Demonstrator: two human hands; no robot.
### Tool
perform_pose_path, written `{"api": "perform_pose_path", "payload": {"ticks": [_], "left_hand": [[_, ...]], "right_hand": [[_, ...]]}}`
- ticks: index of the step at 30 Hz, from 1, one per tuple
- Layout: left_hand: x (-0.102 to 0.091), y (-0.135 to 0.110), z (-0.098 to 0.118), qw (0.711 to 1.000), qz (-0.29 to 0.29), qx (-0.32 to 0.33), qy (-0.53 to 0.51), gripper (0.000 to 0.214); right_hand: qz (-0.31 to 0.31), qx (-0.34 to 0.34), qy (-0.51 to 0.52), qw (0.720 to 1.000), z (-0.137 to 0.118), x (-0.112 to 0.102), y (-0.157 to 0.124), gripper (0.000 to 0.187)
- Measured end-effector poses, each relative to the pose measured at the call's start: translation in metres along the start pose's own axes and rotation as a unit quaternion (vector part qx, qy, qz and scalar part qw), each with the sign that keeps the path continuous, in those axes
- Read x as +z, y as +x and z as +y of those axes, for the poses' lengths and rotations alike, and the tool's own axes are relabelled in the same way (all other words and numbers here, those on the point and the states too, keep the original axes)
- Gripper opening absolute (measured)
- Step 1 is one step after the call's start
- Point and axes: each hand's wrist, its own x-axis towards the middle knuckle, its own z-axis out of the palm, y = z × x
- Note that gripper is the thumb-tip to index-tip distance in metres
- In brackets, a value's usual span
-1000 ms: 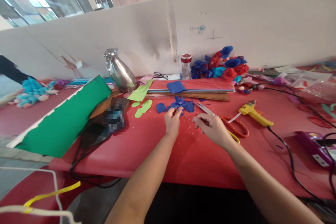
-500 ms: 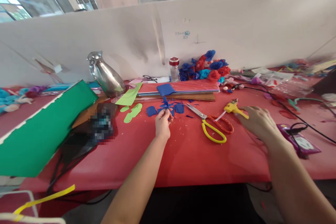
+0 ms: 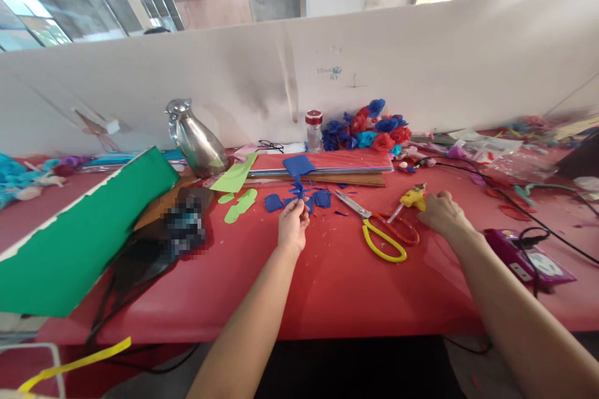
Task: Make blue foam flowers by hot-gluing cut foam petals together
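Note:
Between thumb and fingers, my left hand point(image 3: 294, 221) pinches a small blue paper flower point(image 3: 298, 189) with narrow pointed petals. Cut blue paper pieces point(image 3: 322, 199) lie around it on the red table. My right hand point(image 3: 442, 214) is closed around the handle of a yellow hot glue gun point(image 3: 412, 198), which still lies on the table with its tip end to the left; the fingers hide the handle. Scissors point(image 3: 384, 243) with one yellow and one red handle lie between my hands, their blades pointing away to the left.
A steel jug point(image 3: 199, 146), a red-lidded jar point(image 3: 313, 131) and paper flowers point(image 3: 369, 129) stand along the white partition. Stacked sheets point(image 3: 337, 161) lie before them. Green board point(image 3: 84, 237) leans at left. A purple power strip point(image 3: 528, 259) and black cables are at right.
My right hand has gone from reaching over the glue gun's handle to closing around it. My left hand keeps its pinch on the blue flower. The view has tilted up slightly.

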Motion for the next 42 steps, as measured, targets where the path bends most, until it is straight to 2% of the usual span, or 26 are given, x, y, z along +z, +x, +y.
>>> {"api": "perform_pose_path", "payload": {"ticks": [4, 6, 8, 10, 12, 14, 15, 17, 20, 23, 26, 32, 36, 42], "left_hand": [[-0.001, 0.001, 0.0, 1.0, 0.018, 0.0, 0.005, 0.019], [-0.001, 0.002, -0.001, 0.999, 0.034, -0.002, 0.006, 0.021], [-0.001, 0.002, -0.003, 0.999, 0.044, 0.001, 0.01, 0.022], [0.0, 0.003, -0.005, 0.999, 0.048, 0.019, 0.019, 0.022], [0.0, 0.003, -0.007, 0.997, 0.037, 0.053, 0.03, 0.021], [0.0, 0.003, -0.009, 0.995, 0.01, 0.096, 0.039, 0.021], [0.001, 0.003, -0.009, 0.992, -0.005, 0.116, 0.04, 0.022], [0.001, 0.003, -0.008, 0.989, -0.027, 0.142, 0.034, 0.025], [0.001, 0.002, -0.007, 0.988, -0.034, 0.148, 0.018, 0.027], [0.002, 0.0, -0.005, 0.993, -0.03, 0.113, 0.003, 0.029], [0.003, -0.002, -0.006, 0.997, -0.019, 0.07, 0.01, 0.029], [0.002, -0.001, -0.007, 0.999, -0.009, 0.035, 0.021, 0.025], [0.001, -0.001, -0.006, 0.999, -0.003, 0.028, 0.026, 0.026], [0.003, -0.003, -0.007, 0.998, -0.013, 0.031, 0.053, 0.031]], "right_hand": [[0.024, 0.027, 0.043, 0.998, 0.001, -0.008, 0.0, 0.04], [0.071, 0.039, 0.078, 0.994, 0.003, -0.013, 0.001, 0.041], [0.126, 0.041, 0.154, 0.979, 0.001, -0.017, 0.001, 0.036], [0.147, 0.006, 0.305, 0.941, -0.008, -0.019, -0.001, 0.029], [0.125, -0.085, 0.485, 0.862, -0.026, -0.018, -0.006, 0.029], [0.104, -0.186, 0.574, 0.79, -0.05, -0.017, -0.014, 0.038], [0.105, -0.217, 0.592, 0.769, -0.061, -0.017, -0.019, 0.041], [0.102, -0.242, 0.613, 0.745, -0.081, -0.018, -0.027, 0.045], [0.107, -0.239, 0.634, 0.727, -0.098, -0.02, -0.035, 0.046], [0.122, -0.226, 0.645, 0.72, -0.101, -0.018, -0.039, 0.044], [0.105, -0.228, 0.644, 0.723, -0.1, -0.007, -0.043, 0.042], [0.04, -0.286, 0.559, 0.777, -0.102, 0.013, -0.05, 0.039], [0.03, -0.335, 0.511, 0.791, -0.107, 0.011, -0.055, 0.036], [0.045, -0.347, 0.465, 0.813, -0.111, 0.016, -0.056, 0.033]]}}
